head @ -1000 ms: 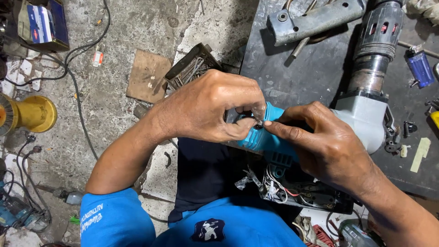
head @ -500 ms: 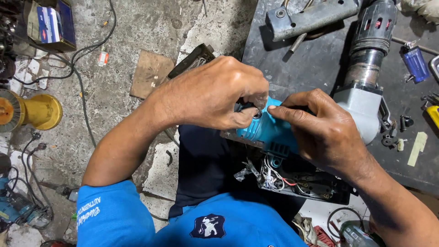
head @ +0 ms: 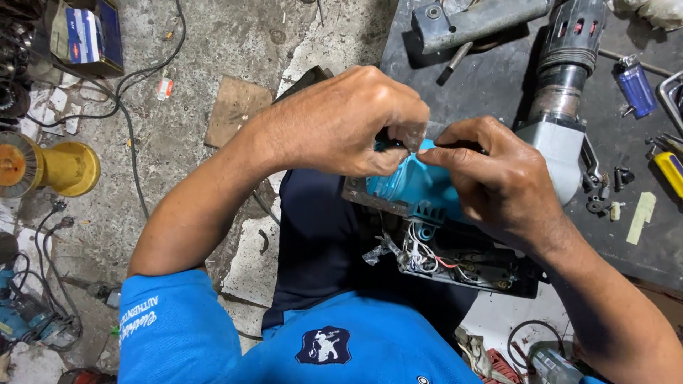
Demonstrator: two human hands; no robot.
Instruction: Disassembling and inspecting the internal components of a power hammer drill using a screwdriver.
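My left hand point(head: 348, 121) and my right hand point(head: 491, 174) meet over a turquoise power-tool housing point(head: 409, 188) held above my lap. Both grip it, fingertips pinched together at its top end around a small dark part that my fingers mostly hide. Below the housing lies an opened black box point(head: 469, 263) with loose white, red and black wires. Just right of my right hand rests a large grey and black power tool point(head: 562, 99) on a dark work surface point(head: 491, 71).
A grey metal bracket point(head: 477, 18), a blue lighter point(head: 635, 85), a yellow-handled tool point(head: 670, 171) and small screws lie on the dark surface. On the concrete floor at left are a yellow spool-like part point(head: 50, 167), black cables point(head: 128, 121), a cardboard scrap point(head: 238, 110) and a box point(head: 85, 35).
The view has shifted slightly. My hands have stayed on the turquoise housing, with the fingers of both working closer together at its top end.
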